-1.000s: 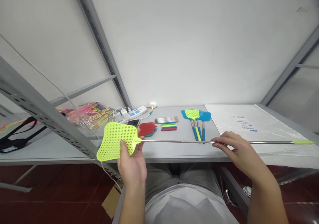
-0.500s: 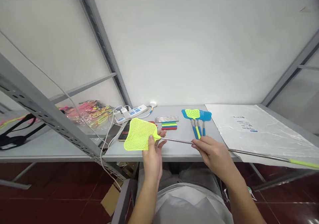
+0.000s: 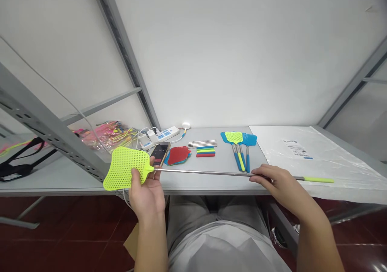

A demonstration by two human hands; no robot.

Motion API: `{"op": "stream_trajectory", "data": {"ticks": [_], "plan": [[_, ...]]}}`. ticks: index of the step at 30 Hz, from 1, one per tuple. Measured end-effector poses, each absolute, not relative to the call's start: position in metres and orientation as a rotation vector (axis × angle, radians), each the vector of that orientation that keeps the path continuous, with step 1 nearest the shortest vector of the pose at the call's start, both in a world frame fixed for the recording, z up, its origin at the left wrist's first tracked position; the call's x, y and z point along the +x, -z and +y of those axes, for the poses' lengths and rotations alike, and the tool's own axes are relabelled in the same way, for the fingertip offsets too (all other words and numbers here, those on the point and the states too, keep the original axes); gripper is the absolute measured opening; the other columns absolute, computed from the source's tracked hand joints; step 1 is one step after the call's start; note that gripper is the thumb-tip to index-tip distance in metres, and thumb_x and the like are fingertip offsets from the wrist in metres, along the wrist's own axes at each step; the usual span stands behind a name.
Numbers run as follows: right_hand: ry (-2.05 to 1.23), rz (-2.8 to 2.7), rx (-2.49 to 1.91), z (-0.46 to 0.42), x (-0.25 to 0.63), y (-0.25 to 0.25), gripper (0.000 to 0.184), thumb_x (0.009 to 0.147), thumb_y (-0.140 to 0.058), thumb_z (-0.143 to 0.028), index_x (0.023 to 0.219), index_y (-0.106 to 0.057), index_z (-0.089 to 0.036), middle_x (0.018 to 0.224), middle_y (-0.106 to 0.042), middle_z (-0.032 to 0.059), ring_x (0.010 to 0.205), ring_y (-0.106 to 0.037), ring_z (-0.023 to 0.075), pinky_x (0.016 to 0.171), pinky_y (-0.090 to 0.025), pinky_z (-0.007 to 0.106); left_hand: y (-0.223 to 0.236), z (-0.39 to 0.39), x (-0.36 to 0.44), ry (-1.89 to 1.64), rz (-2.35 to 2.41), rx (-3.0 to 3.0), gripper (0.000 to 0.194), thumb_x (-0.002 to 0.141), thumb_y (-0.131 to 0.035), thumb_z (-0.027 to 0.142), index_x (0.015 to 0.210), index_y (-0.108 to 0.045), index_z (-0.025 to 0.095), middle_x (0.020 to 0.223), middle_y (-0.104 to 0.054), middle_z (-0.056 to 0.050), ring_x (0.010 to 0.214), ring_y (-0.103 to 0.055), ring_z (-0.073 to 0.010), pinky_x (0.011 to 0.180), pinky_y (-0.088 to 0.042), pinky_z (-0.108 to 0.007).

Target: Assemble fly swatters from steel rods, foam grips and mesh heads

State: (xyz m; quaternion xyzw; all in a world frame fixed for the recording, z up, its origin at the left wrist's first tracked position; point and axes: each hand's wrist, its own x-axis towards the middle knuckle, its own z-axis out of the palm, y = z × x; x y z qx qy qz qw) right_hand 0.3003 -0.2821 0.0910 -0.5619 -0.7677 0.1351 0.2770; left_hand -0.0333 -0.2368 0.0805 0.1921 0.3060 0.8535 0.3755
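A yellow-green fly swatter [image 3: 123,168] with a long thin metal rod lies level across my view, just over the table's front edge. My left hand [image 3: 147,191] grips its perforated head near the neck, thumb on top. Farther along, my right hand [image 3: 276,181] pinches the rod, and the yellow-green handle sticks out to the right of it. Behind the rod lie several short swatters [image 3: 238,153] with blue and yellow-green heads. Left of these are a stack of swatter heads [image 3: 178,155] with a red one on top, coloured handle tubes [image 3: 205,152] and metal rods [image 3: 202,144].
A phone [image 3: 160,153] lies beside a white power strip [image 3: 160,137] with cables. On the right, white plastic packaging [image 3: 290,151] with a label covers the table [image 3: 211,187]. At left stand a metal shelf post [image 3: 60,133] and bagged colourful items [image 3: 109,137].
The swatter's head and my left hand have moved left, uncovering the red swatter head and the phone. My right hand has shifted right, and the handle's end has come into view.
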Motion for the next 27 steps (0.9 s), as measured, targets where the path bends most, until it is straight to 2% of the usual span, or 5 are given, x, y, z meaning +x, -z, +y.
{"op": "stream_trajectory", "data": {"ticks": [7,11,16,23,27], "plan": [[-0.054,-2.014,-1.446,-0.289,0.287,-0.089,0.023,0.098,-0.049,-0.038,0.097,-0.068,-0.024,0.083,-0.066,0.0047,0.077,-0.062,0.0216,0.071,-0.045,0.034,-0.077,-0.24,-0.005,-2.255,0.839,0.508,0.034,0.094,-0.053,0.045,0.085,-0.067,0.015,0.073,-0.067,-0.003,0.071,-0.065,-0.0136,0.077,-0.053,-0.03],[-0.24,-2.103,-1.284,-0.29,0.258,-0.085,0.024,0.1,-0.045,-0.033,0.093,-0.066,-0.024,0.078,-0.064,0.0032,0.071,-0.06,0.018,0.065,-0.042,0.03,-0.075,-0.253,0.031,-2.078,0.835,0.668,0.037,0.093,-0.055,0.049,0.092,-0.069,0.014,0.082,-0.071,-0.006,0.074,-0.069,-0.0176,0.078,-0.054,-0.035],[-0.13,-2.025,-1.316,-0.288,0.247,-0.08,0.021,0.1,-0.047,-0.032,0.094,-0.065,-0.022,0.083,-0.067,0.0042,0.073,-0.062,0.0178,0.066,-0.042,0.029,-0.071,-0.258,0.049,-2.019,0.808,0.762,0.035,0.093,-0.056,0.047,0.095,-0.07,0.015,0.092,-0.072,-0.009,0.083,-0.071,-0.0195,0.082,-0.053,-0.035],[-0.046,-2.203,-1.393,-0.285,0.256,-0.084,0.024,0.099,-0.048,-0.038,0.102,-0.067,-0.025,0.086,-0.069,0.0036,0.076,-0.061,0.0199,0.069,-0.042,0.033,-0.073,-0.244,0.009,-2.121,0.851,0.518,0.03,0.091,-0.058,0.041,0.092,-0.068,0.013,0.087,-0.072,-0.009,0.08,-0.07,-0.0183,0.076,-0.053,-0.032],[0.052,-2.112,-1.428,-0.28,0.285,-0.086,0.028,0.097,-0.05,-0.045,0.095,-0.07,-0.026,0.086,-0.069,0.0034,0.076,-0.061,0.019,0.08,-0.04,0.039,-0.082,-0.238,-0.031,-2.25,0.895,0.489,0.029,0.093,-0.052,0.041,0.089,-0.066,0.016,0.081,-0.069,-0.004,0.077,-0.066,-0.0147,0.078,-0.052,-0.028]]}}
